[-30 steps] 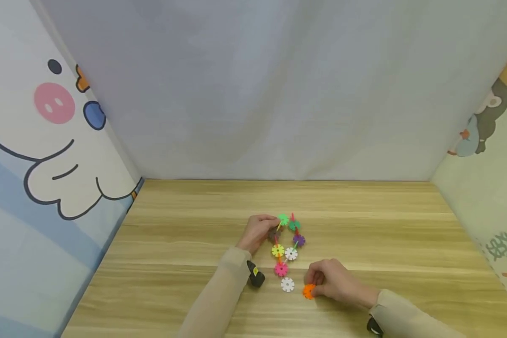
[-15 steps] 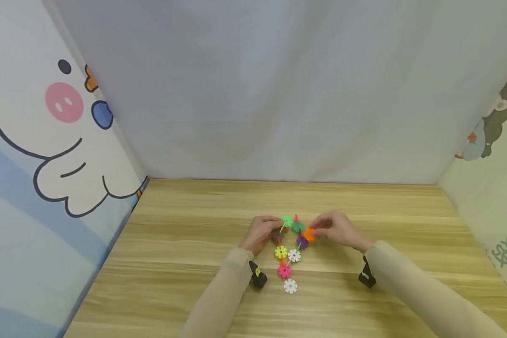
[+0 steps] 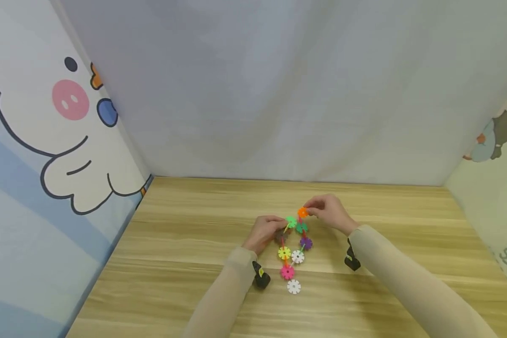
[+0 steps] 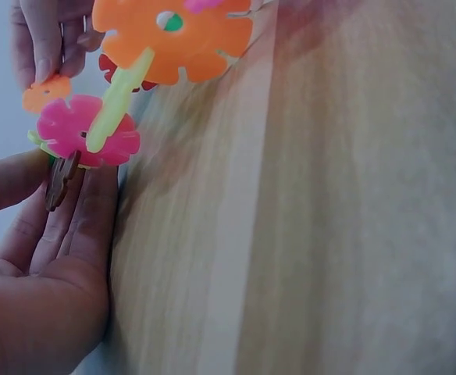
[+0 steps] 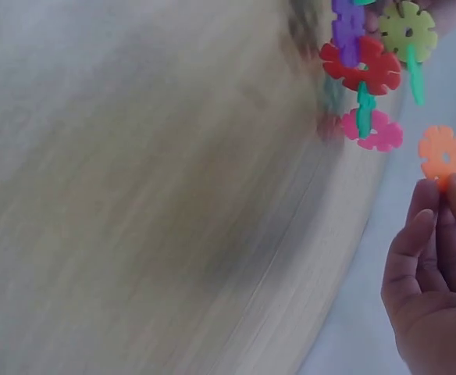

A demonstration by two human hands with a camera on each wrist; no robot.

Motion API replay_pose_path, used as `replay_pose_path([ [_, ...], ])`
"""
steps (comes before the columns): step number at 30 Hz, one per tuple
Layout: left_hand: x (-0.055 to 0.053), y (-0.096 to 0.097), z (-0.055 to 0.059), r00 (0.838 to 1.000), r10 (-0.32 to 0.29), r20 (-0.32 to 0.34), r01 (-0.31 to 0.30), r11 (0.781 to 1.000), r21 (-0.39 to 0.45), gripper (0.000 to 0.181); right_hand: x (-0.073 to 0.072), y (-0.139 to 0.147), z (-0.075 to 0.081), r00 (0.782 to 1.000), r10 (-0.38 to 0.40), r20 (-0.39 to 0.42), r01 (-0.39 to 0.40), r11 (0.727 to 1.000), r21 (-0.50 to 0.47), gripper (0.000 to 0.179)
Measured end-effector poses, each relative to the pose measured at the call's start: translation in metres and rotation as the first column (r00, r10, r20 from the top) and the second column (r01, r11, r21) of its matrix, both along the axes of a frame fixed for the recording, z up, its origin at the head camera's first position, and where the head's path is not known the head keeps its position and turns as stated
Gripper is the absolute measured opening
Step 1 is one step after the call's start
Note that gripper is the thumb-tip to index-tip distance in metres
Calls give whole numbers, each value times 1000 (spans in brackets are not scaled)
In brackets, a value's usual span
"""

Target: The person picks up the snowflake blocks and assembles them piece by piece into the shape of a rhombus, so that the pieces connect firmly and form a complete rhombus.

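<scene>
Slotted plastic snowflake discs are joined into a loop on the table, among them a pink disc point(image 3: 287, 272), a yellow disc point(image 3: 284, 253), a purple disc point(image 3: 306, 243) and a dark green disc point(image 3: 302, 227). At the loop's far left, my left hand point(image 3: 264, 234) pinches it near the bright green disc point(image 3: 291, 222) and brown disc point(image 4: 62, 181). Between thumb and fingertips my right hand point(image 3: 330, 213) holds an orange snowflake disc point(image 3: 303, 212) at the loop's far end. In the right wrist view, this orange disc point(image 5: 445, 154) stands apart from the pink edge-on disc point(image 5: 375, 131).
A loose-looking white disc point(image 3: 294, 287) lies just in front of the loop; whether it is joined cannot be seen. The wooden table point(image 3: 186, 225) is bounded by a grey curtain point(image 3: 295, 94) behind and cartoon-printed panels point(image 3: 88, 178) at the sides.
My right hand has carried the orange disc from the near right of the loop up to its far end. My left hand keeps its grip on the loop; the view shifts slightly.
</scene>
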State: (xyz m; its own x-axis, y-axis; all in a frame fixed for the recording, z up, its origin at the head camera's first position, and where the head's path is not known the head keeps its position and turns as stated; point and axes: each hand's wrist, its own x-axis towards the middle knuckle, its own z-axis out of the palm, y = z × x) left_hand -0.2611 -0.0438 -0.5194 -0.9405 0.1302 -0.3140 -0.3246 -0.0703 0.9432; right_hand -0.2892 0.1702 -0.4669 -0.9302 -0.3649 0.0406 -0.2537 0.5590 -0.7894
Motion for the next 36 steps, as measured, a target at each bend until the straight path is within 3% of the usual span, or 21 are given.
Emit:
replay_pose_path([
  [15, -3, 0, -4, 1000, -22, 10, 21, 999, 34, 17, -13, -12, -4, 993, 116, -29, -114, 992, 54, 9],
  [28, -6, 0, -5, 1000, -16, -8, 16, 1000, 25, 19, -26, -16, 1, 963, 260, -71, -250, 960, 122, 8],
  [36, -6, -2, -3, 1000, 0, 6, 0, 1000, -15, 18, -30, -21, 4, 972, 233, -30, -226, 962, 152, 8],
])
